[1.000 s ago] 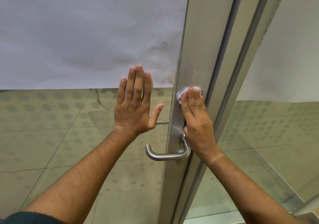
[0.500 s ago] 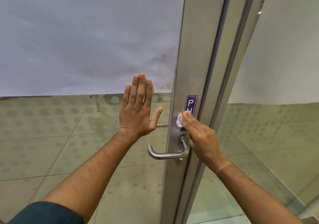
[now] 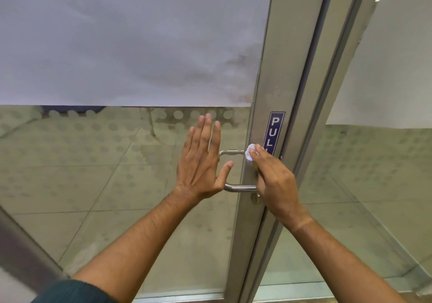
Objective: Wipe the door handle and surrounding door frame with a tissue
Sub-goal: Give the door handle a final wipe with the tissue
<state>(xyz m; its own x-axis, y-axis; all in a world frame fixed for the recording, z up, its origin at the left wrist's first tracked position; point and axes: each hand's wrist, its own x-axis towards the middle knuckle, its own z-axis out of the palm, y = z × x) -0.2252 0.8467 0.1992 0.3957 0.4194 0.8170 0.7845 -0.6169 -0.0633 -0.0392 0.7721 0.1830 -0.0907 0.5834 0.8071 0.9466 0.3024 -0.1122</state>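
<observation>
1. Since the earlier frame, the right hand (image 3: pixel 275 183) has slid down the door frame (image 3: pixel 271 92), uncovering most of the "PULL" sticker (image 3: pixel 274 131).
2. Its fingers pinch one small, crumpled white tissue (image 3: pixel 249 153), pressed against the brushed metal frame just above the door handle (image 3: pixel 240 188).
3. One curved steel lever shows on this side; a second shows through the glass (image 3: pixel 117 162).
4. Flat and spread open, the left hand (image 3: pixel 201 162) rests on that glass, holding nothing.

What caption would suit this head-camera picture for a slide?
Right hand presses a crumpled white tissue on the brushed-metal door frame above the steel lever handle; left hand lies flat on the glass.
</observation>
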